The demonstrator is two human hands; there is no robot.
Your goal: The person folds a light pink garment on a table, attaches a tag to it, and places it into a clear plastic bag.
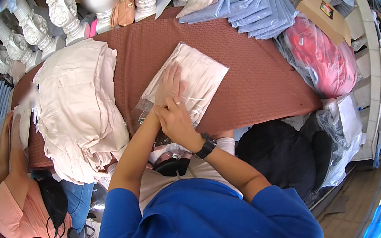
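A folded cream garment in a clear plastic bag (206,75) lies at a slant on the brown tablecloth. My left hand (170,83) is laid flat over its left side, fingers stretched toward the far edge. Close against the left wrist, my right hand (174,119) is closed, its fingers curled over the near end of the bag; what they pinch, if anything, is hidden. A dark watch circles the right wrist. The loose clear end of the bag sticks out beneath both wrists.
A tall pile of cream garments (79,101) stands left. Blue bagged garments (258,13) are stacked far right, beside a cardboard box (320,13) and a bag of red-pink cloth (321,57). White balusters (64,14) line the back. A person in a peach top (28,202) works at left.
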